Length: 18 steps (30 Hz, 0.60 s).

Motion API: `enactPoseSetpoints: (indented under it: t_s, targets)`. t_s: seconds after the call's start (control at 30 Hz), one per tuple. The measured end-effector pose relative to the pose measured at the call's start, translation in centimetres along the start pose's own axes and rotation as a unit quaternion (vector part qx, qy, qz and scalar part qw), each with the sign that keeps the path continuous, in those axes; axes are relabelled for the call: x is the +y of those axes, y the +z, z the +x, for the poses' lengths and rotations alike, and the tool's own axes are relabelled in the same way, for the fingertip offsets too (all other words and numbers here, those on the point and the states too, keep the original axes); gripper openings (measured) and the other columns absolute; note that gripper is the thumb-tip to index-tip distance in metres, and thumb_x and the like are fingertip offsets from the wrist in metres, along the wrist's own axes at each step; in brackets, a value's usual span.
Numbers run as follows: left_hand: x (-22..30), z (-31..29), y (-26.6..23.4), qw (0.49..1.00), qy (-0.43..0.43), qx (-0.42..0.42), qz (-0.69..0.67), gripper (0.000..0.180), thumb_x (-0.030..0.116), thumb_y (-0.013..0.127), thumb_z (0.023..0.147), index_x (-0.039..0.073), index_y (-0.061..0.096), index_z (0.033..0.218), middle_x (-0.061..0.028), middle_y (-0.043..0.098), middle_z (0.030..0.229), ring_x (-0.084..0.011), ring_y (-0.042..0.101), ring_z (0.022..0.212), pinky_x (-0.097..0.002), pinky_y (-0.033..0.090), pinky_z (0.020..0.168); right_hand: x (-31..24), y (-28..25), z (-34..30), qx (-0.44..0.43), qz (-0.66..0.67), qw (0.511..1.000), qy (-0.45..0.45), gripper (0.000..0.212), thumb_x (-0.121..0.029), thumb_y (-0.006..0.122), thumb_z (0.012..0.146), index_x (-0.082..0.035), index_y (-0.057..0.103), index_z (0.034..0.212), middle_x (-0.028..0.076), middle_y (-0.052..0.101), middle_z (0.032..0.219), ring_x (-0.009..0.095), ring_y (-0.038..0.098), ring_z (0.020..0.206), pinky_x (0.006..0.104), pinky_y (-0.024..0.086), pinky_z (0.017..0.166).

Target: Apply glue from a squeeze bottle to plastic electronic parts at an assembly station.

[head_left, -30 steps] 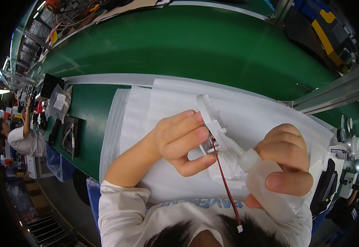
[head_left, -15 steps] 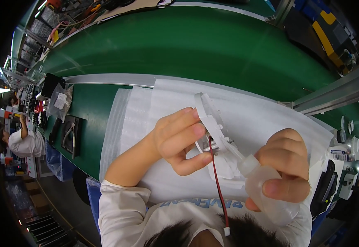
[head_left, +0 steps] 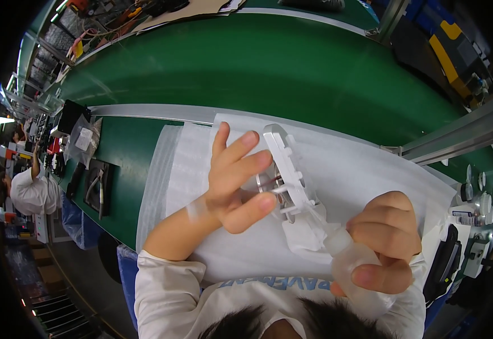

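Plainly, in the head view, the left hand has its fingers spread and the right hand is wrapped around a frosted squeeze bottle, thumb across its side. The white plastic part lies between the two hands, tilted, its long edge leaning up and away over the white sheet on the green desk. It is just right of the left fingertips; whether the thumb touches it, or what bears it, I cannot tell. The bottle's nozzle points at its lower end, touching or nearly so.

The part looks light, stiff and smooth, so perhaps a little slippery; its thin pegs look the most fragile. The long rim seems the best place to take hold, clear of those pegs. The bottle's wall is probably soft and would give under a firm squeeze.
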State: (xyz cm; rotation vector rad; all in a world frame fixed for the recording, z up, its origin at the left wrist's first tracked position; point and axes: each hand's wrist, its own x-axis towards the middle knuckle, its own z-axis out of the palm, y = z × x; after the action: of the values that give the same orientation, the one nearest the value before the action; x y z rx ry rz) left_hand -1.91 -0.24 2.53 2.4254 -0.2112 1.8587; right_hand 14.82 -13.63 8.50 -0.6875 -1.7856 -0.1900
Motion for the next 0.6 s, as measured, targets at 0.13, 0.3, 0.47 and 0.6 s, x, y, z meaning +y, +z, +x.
enactPoseSetpoints:
  t_s: [0.13, 0.3, 0.47, 0.6]
  targets:
    - [0.6, 0.4, -0.1, 0.993, -0.084, -0.063, 0.049, 0.051, 0.025, 0.066, 0.068, 0.015, 0.039, 0.111, -0.0191, 0.051, 0.108, -0.0408, 0.043, 0.108, -0.0556, 0.011, 0.098, 0.0, 0.1, -0.1, -0.004, -0.004, 1.0, 0.0, 0.032, -0.023, 0.068, 0.066, -0.016, 0.052, 0.093, 0.003, 0.05, 0.069, 0.014, 0.046, 0.053, 0.0233, 0.031, 0.047]
    - [1.0, 1.4, -0.4, 0.982, -0.146, -0.089, 0.083, 0.067, 0.033, 0.074, 0.058, 0.014, 0.039, 0.112, -0.0147, 0.052, 0.108, -0.0368, 0.042, 0.112, -0.0559, 0.009, 0.097, 0.2, 0.0, -0.1, -0.035, -0.027, 0.999, -0.009, 0.032, -0.025, 0.067, 0.068, -0.017, 0.051, 0.095, 0.003, 0.05, 0.073, 0.013, 0.047, 0.055, 0.0228, 0.032, 0.047]
    - [0.8, 2.1, -0.9, 0.95, -0.254, -0.164, 0.075, 0.086, 0.042, 0.079, 0.049, 0.006, 0.034, 0.112, -0.02, 0.052, 0.107, -0.0378, 0.043, 0.111, -0.0586, 0.009, 0.095, 0.5, 0.1, -0.3, -0.022, -0.035, 0.999, -0.028, 0.034, -0.025, 0.067, 0.068, -0.019, 0.05, 0.096, 0.004, 0.05, 0.075, 0.014, 0.048, 0.057, 0.0223, 0.032, 0.048]
    - [0.7, 1.4, -0.5, 0.955, -0.264, -0.124, 0.062, 0.086, 0.044, 0.077, 0.047, 0.004, 0.035, 0.11, -0.0201, 0.051, 0.107, -0.0337, 0.046, 0.107, -0.0579, 0.008, 0.096, 0.5, 0.0, -0.2, -0.043, -0.033, 0.998, -0.014, 0.036, -0.026, 0.068, 0.067, -0.019, 0.05, 0.098, 0.004, 0.05, 0.075, 0.014, 0.048, 0.057, 0.0226, 0.032, 0.048]
